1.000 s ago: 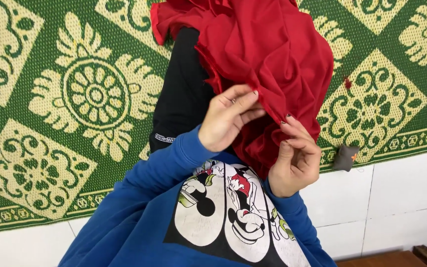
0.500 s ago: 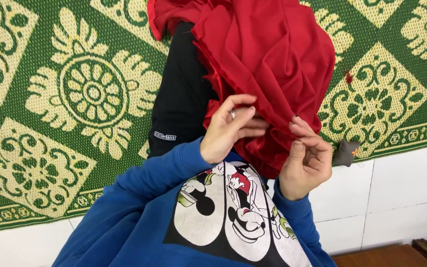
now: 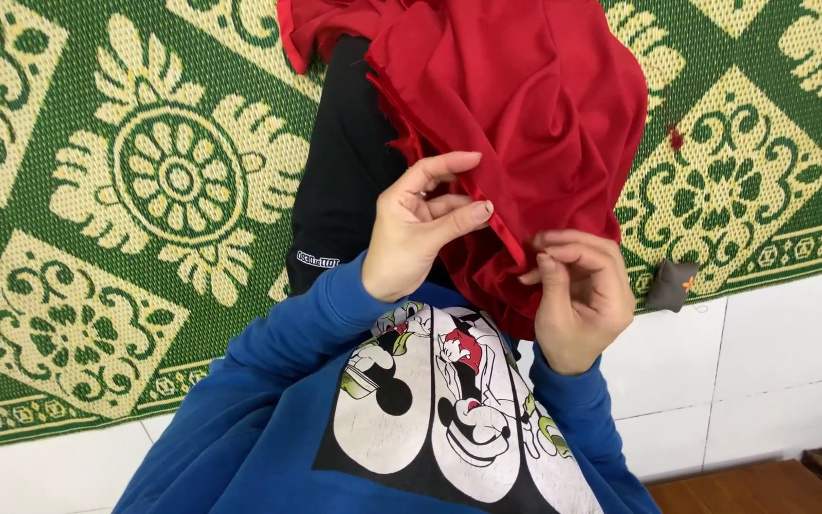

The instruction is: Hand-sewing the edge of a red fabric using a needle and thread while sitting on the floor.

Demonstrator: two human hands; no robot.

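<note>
The left hand (image 3: 425, 228) is seen closed on the red cloth (image 3: 516, 124), its thumb and forefinger pinched on a folded edge near the cloth's lower hem. The right hand (image 3: 577, 295) is held just beside it, fingertips brought together at the same folded edge; whether a needle or thread is gripped there cannot be told, being too small to make out. The red cloth is gathered in loose folds over the lap, lying on a black trouser leg (image 3: 344, 181) and spreading upward out of view. Work on the hem is judged to be under way, not complete: the edge between the hands appears turned over, while the part beyond hangs loose. How much has been finished cannot be established. Below the hands, blue sleeves and a printed blue sweatshirt (image 3: 268, 419) are noted. A green and cream patterned mat (image 3: 116, 190) covers the floor, bordered by white tiles (image 3: 773, 343). A small grey object (image 3: 670, 284) rests at the mat's edge. No containers are observed.
</note>
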